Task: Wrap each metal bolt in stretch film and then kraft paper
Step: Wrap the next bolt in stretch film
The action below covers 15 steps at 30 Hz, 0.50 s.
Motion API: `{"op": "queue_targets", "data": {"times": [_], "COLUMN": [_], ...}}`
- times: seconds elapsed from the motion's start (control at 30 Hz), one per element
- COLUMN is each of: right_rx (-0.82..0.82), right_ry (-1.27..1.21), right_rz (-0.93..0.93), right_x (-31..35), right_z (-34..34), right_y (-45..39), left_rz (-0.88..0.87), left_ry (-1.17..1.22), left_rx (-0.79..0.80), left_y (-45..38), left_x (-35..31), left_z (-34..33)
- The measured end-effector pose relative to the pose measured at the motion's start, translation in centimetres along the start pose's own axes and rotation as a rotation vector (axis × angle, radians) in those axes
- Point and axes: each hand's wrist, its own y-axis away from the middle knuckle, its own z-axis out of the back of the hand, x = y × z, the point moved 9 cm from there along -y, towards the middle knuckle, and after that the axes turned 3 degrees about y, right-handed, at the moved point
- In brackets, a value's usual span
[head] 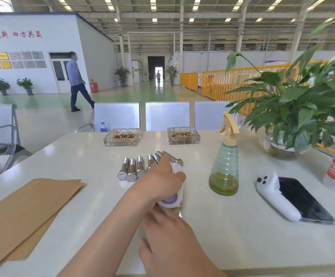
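Clearly left hand [160, 180] fingers grip film roll [174, 194]; right hand [168, 236] touches it.

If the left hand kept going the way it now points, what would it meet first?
Probably the metal bolts. The left hand, gripping the stretch film roll, points up-table with its fingertips already at the right end of the row; depth there is unclear.
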Motion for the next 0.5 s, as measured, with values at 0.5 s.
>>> {"op": "queue_targets", "data": {"times": [0.5], "right_rx": [-0.418], "right_ry": [-0.594], "right_rz": [-0.733], "right_x": [-12.2], "right_z": [6.6], "right_y": [6.9], "left_rz": [-0.058], "left_ry": [-0.229], "left_rx": [-0.039], "left_y": [0.5], "left_x": [-1.1], "left_z": [-3.0]}}
